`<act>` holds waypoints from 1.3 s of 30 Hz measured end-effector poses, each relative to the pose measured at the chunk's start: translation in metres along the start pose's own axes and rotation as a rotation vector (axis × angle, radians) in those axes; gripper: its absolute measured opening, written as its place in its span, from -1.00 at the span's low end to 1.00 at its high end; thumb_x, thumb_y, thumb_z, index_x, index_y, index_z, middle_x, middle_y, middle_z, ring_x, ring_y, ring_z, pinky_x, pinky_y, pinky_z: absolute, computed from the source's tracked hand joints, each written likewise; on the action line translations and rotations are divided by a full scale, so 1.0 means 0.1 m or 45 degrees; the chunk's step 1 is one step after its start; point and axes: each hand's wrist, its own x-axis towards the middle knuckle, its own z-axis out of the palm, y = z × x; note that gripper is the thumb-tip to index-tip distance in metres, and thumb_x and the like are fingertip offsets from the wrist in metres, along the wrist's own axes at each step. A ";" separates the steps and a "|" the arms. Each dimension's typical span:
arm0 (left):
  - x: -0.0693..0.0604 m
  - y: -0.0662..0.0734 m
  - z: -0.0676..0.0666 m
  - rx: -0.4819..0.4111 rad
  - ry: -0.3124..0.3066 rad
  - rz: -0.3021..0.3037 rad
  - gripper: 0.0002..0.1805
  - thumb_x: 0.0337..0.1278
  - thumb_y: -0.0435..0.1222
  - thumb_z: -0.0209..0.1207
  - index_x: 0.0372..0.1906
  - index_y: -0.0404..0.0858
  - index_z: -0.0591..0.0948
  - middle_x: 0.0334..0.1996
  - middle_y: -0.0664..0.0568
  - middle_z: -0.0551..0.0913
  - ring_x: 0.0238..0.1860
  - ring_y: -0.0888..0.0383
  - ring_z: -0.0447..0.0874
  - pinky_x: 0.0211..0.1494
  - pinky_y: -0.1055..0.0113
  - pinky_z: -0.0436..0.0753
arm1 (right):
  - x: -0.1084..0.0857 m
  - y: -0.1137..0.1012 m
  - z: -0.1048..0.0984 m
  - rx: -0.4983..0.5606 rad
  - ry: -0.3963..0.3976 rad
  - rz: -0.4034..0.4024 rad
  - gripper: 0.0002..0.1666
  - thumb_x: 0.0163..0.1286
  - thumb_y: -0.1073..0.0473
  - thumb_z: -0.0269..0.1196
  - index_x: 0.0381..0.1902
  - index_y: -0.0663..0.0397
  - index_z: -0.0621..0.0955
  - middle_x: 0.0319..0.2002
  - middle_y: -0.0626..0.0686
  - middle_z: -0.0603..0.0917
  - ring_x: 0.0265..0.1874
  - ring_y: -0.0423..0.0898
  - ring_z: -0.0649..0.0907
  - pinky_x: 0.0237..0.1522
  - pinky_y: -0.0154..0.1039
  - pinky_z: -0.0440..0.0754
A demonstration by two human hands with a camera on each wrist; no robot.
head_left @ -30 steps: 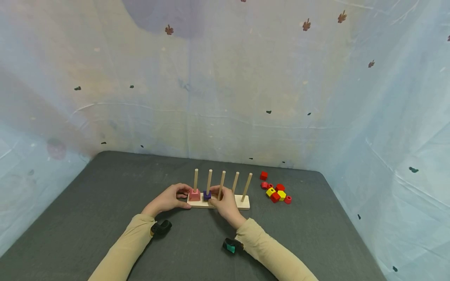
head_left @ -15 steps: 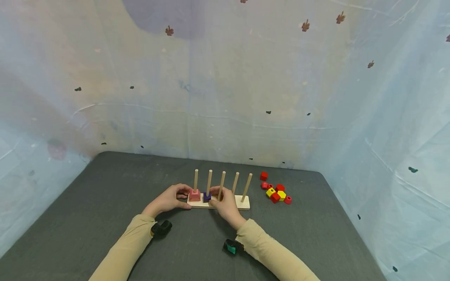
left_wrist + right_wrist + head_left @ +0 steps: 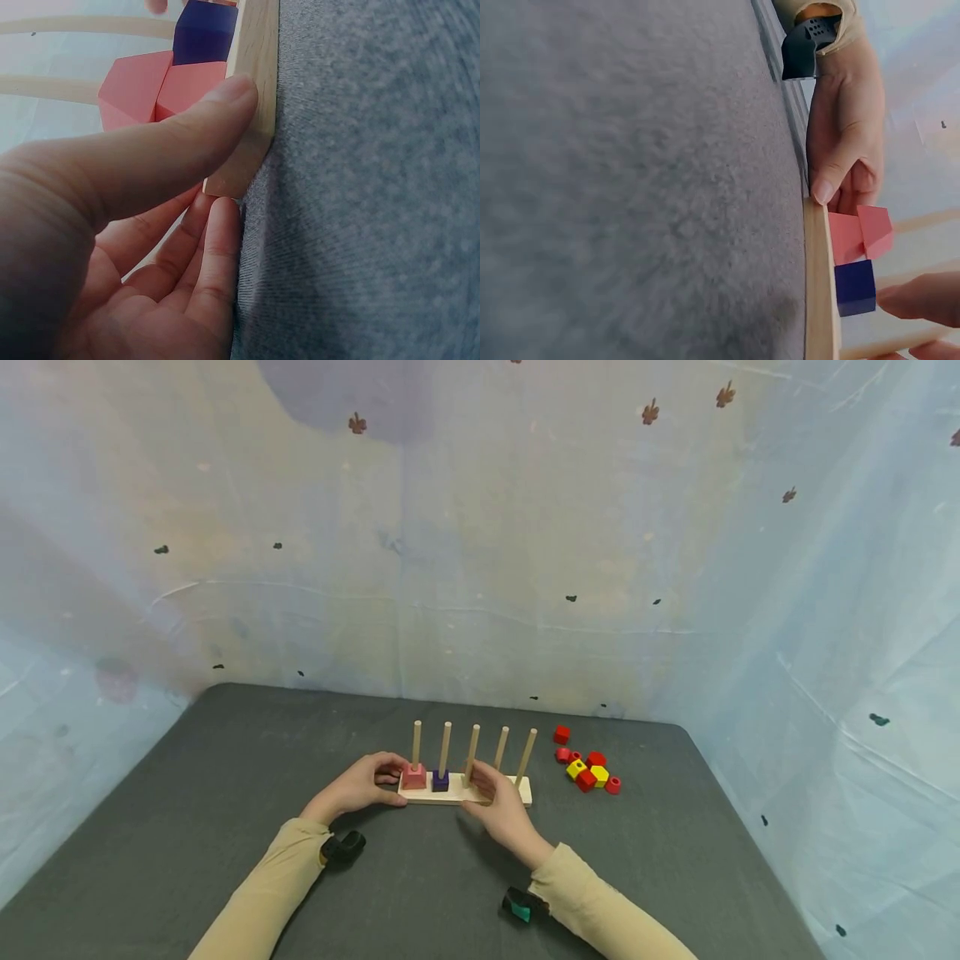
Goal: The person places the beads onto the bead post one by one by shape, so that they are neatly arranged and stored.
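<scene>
A pale wooden base (image 3: 457,794) carries five upright pegs. Pink pieces (image 3: 414,777) (image 3: 136,90) are stacked on the leftmost peg, and a dark purple block (image 3: 440,782) (image 3: 855,289) sits low on the second. My left hand (image 3: 356,788) grips the base's left end, its thumb lying on the front edge in the left wrist view. Fingers relaxed and apart, my right hand (image 3: 506,812) is by the third and fourth pegs and hides part of the base. Nothing is held in it, and it is clear of the purple block in the head view.
Right of the base lie several loose pieces: a red cube (image 3: 562,735), a yellow hexagonal piece (image 3: 599,776), a small red ring (image 3: 612,786) and others close together. A patterned pale cloth (image 3: 480,568) hangs behind the dark grey table (image 3: 360,902).
My right hand has let go of the purple block and moved right and slightly toward me. My left hand keeps its grip on the base.
</scene>
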 end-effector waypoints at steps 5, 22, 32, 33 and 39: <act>0.00 0.02 0.00 -0.005 0.007 -0.038 -0.35 -0.23 -0.30 0.51 0.10 -0.30 0.53 0.00 -0.06 0.52 0.03 0.01 0.49 0.14 0.12 0.54 | -0.13 -0.03 -0.14 -0.037 -0.027 -0.025 -0.30 0.24 0.34 0.33 0.32 0.20 0.37 0.19 0.21 0.49 0.16 0.12 0.50 0.18 0.01 0.45; -0.01 0.01 0.01 0.009 0.012 -0.046 -0.32 -0.22 -0.27 0.51 0.12 -0.28 0.53 0.03 -0.05 0.52 0.03 0.02 0.51 0.15 0.08 0.52 | -0.38 -0.01 -1.05 -0.262 0.164 -0.095 -0.47 0.14 0.45 0.37 0.10 0.17 0.55 -0.04 0.10 0.64 -0.04 0.12 0.61 -0.02 0.13 0.55; -0.02 0.03 0.01 0.004 0.006 -0.039 -0.32 -0.22 -0.27 0.51 0.12 -0.29 0.53 0.01 -0.04 0.52 0.02 0.03 0.50 0.14 0.10 0.53 | -0.32 0.28 -1.56 -0.447 0.195 -0.135 -0.52 0.16 0.44 0.36 0.06 0.16 0.56 -0.04 0.10 0.63 -0.05 0.15 0.61 -0.09 0.16 0.58; -0.02 0.02 0.01 0.004 0.005 -0.037 -0.32 -0.22 -0.27 0.51 0.12 -0.29 0.53 0.02 -0.04 0.53 0.02 0.03 0.51 0.14 0.10 0.53 | -0.31 0.32 -1.59 -0.457 0.186 -0.138 -0.52 0.17 0.44 0.35 0.06 0.18 0.56 -0.04 0.12 0.63 -0.06 0.17 0.61 -0.09 0.17 0.58; -0.01 0.00 0.02 0.009 0.009 -0.030 -0.32 -0.23 -0.28 0.51 0.12 -0.30 0.52 0.02 -0.04 0.53 0.02 0.03 0.51 0.13 0.10 0.54 | -0.28 0.49 -1.75 -0.514 0.148 -0.159 -0.55 0.17 0.45 0.35 0.05 0.22 0.56 -0.05 0.13 0.64 -0.07 0.17 0.60 -0.08 0.16 0.58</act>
